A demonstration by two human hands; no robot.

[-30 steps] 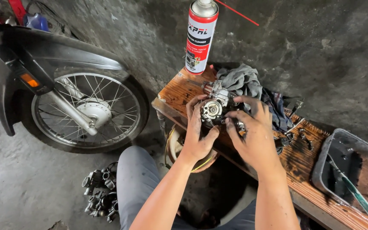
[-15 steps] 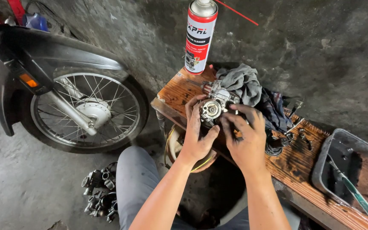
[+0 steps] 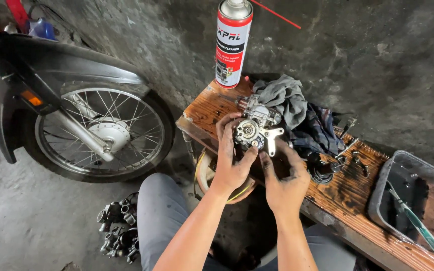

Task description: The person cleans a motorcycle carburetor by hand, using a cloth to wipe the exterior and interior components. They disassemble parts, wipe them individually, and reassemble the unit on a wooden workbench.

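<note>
Resting against left hand point(image 3: 231, 163) fingers point(image 3: 223, 128), carburetor point(image 3: 254, 128) above right hand point(image 3: 283, 178).

Toothbrush point(image 3: 420, 232) head beyond frame edge

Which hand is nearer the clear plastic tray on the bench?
Right. The right hand is under the carburetor, closer to the tray; the left hand grips the carburetor's far side.

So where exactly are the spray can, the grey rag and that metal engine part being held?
spray can point(image 3: 233, 45), head view, on its red and white side.
grey rag point(image 3: 283, 96), head view, on its bunched middle.
metal engine part point(image 3: 251, 129), head view, on its round face.
</note>
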